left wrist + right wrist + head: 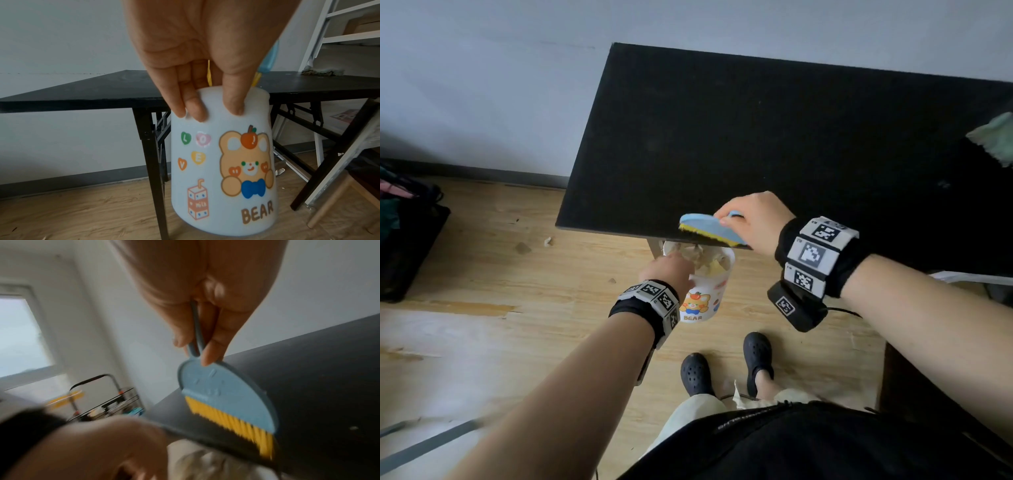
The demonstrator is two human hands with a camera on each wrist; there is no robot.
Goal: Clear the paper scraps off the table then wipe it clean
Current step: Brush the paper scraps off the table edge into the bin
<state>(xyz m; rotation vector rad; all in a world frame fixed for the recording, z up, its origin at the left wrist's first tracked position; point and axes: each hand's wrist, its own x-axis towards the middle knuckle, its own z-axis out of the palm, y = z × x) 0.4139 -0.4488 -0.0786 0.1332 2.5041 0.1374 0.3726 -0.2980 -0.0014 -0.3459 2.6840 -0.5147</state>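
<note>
My left hand (671, 270) grips the rim of a white bin with a bear print (705, 291), held just below the near edge of the black table (722, 137); its fingers (195, 105) curl over the rim of the bin (222, 170). Pale paper scraps (709, 260) lie inside the bin. My right hand (753, 219) holds a small blue brush with yellow bristles (709, 229) by its handle, the bristles at the table edge right above the bin. In the right wrist view the brush (228, 404) is blurred, with scraps (205, 465) below it.
A green cloth (993, 137) lies at the table's far right. Small scraps (548, 241) dot the wooden floor left of the table. A dark basket (407, 240) stands at the left. My feet (722, 366) are below the bin. A white ladder frame (329, 48) rises behind the table.
</note>
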